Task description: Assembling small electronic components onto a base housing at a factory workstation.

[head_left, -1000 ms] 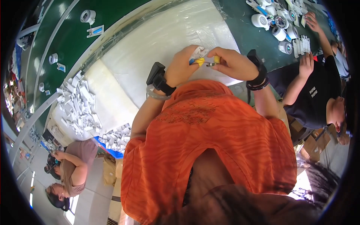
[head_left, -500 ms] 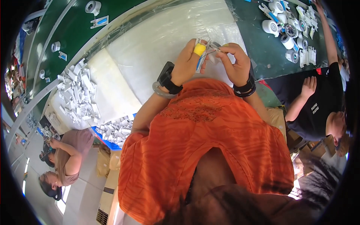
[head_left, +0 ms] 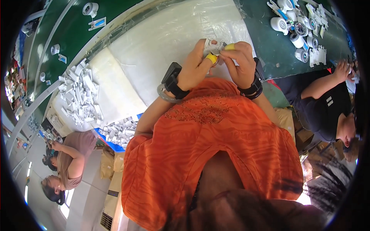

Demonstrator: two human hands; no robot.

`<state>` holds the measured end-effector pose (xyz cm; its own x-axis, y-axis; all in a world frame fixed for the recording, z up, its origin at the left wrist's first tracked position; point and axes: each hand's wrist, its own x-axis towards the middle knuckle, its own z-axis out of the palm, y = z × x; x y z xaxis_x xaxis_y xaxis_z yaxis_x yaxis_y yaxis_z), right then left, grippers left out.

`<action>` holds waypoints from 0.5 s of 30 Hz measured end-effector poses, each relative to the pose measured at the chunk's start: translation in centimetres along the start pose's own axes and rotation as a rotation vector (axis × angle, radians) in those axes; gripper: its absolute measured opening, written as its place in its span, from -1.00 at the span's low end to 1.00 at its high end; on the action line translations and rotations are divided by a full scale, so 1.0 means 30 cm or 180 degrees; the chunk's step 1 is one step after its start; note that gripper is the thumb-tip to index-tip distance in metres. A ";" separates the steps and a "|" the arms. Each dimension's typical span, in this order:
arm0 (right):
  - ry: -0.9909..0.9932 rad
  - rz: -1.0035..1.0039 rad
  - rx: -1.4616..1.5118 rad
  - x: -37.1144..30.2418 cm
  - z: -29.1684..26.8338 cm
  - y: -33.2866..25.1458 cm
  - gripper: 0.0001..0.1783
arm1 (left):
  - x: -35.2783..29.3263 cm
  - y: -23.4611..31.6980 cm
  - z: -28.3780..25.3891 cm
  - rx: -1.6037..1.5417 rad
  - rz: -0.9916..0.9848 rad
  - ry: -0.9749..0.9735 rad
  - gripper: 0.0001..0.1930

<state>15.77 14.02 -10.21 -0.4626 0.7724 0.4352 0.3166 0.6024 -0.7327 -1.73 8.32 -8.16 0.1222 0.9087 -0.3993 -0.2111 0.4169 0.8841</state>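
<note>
Over the covered table, my left hand is closed around a small white plastic part, its thumb wearing a yellow finger cover. Close beside it, my right hand pinches at the same part with thumb and forefinger. That forefinger has a yellow cover too. Whatever tiny piece sits between the right fingertips is too small to make out; thin wires showed there a moment earlier. Fingers hide much of the part.
A heap of white plastic pieces lies at left, above a blue bin of similar pieces. Round white fan-like units are piled at right. A green belt carries more units. Co-workers in brown and black flank me.
The white part has turned in my left hand, and its blue strip no longer shows. My hands have drawn closer together. The co-worker at right has shifted their arms.
</note>
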 end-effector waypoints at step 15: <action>0.0065 -0.0117 -0.0131 0.009 -0.004 0.001 -0.75 | -0.012 0.034 0.010 0.0405 0.0209 -0.0094 -0.63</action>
<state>15.77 14.27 -10.05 -0.4577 0.7533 0.4724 0.3337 0.6380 -0.6940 -1.71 8.40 -7.04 0.1410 0.9320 -0.3340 -0.0950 0.3485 0.9325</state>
